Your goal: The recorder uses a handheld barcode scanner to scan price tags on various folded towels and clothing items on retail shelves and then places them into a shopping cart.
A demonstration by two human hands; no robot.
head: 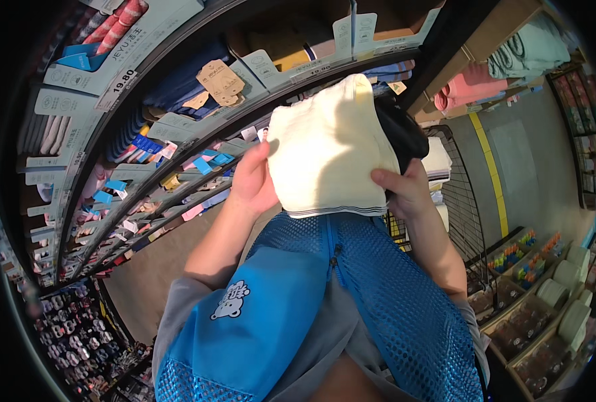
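A folded cream towel (pixel 328 151) with thin dark stripes along its near edge is held up in front of my blue mesh vest. At its left side is my left hand (pixel 255 176), the thumb pointing up along the edge and the fingers partly hidden behind the cloth. My right hand (pixel 406 188) grips the lower right corner, thumb on top and fingers out of sight beneath. A glossy black object (pixel 403 128), whose kind I cannot tell, shows behind the towel's right side, just above my right hand.
Shelves of folded towels in pale cardboard display boxes (pixel 257 75) rise ahead and to the left. A wire shopping cart (pixel 461 196) holding folded towels stands at the right. Pink towels (pixel 471 88) lie farther right, bins of small goods (pixel 524 321) at lower right, and a packed rack (pixel 76 336) at lower left.
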